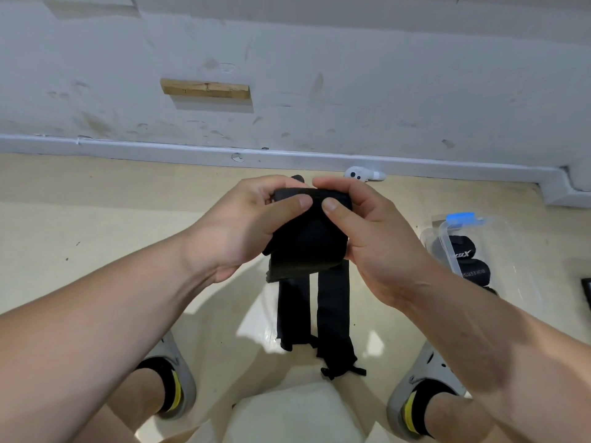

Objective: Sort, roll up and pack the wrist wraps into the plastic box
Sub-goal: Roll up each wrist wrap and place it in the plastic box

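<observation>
Pale cream floor (pixel 96 219), scuffed white wall (pixel 351 75) behind. Person crouches or sits low, both forearms reaching in.

Left hand (pixel 243 228) and right hand (pixel 377 247) meet mid-air over the floor. Both grips are closed on the black fabric wrist wrap roll (pixel 303 244), with thumbs pressed on top and fingers curled behind. Likely pinned this way so the wound part stays tight and doesn't spring loose.

Two black loose tails (pixel 332 314) hang from the roll, ends seemingly down on the floor between the grey shoes (pixel 179 375). Rolling is part done; the slack is left free to feed in.

Clear plastic box with blue clip (pixel 511 251) sits on the floor beside the right hand, open side hard to read. At least two rolled black wraps with white lettering (pixel 473 273) sit inside, side by side, with room left.

Small white plastic case (pixel 361 174) lies by the skirting.
</observation>
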